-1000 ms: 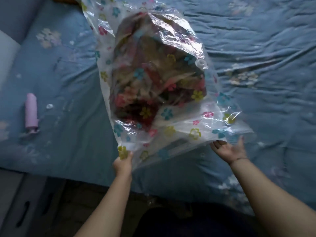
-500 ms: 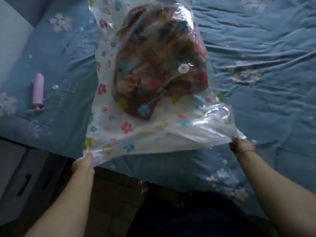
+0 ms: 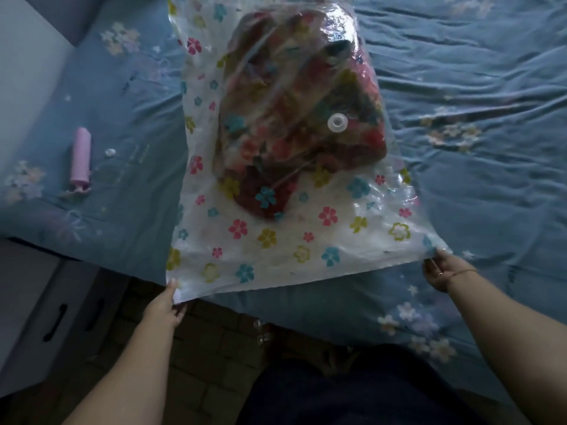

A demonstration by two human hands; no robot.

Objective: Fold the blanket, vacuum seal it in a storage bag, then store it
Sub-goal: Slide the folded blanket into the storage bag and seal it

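A clear storage bag [image 3: 267, 240] printed with coloured flowers lies on the blue bed, its near edge stretched wide. Inside it sits a bundled red and multicoloured blanket [image 3: 294, 118]. A round white valve [image 3: 337, 124] faces up on the bag over the blanket. My left hand [image 3: 165, 305] pinches the bag's near left corner past the bed's edge. My right hand [image 3: 441, 271] pinches the near right corner, just above the sheet.
A pink hand pump [image 3: 80, 159] and a small white cap [image 3: 109, 152] lie on the blue flowered sheet [image 3: 478, 148] to the left of the bag. A grey cabinet with dark handles [image 3: 55, 320] stands at the lower left beside a brick-patterned floor [image 3: 211, 348].
The bag has come down from tilted in the air to lie flatter on the bed, valve up. My hands have spread apart to the two near corners and pulled the edge taut.
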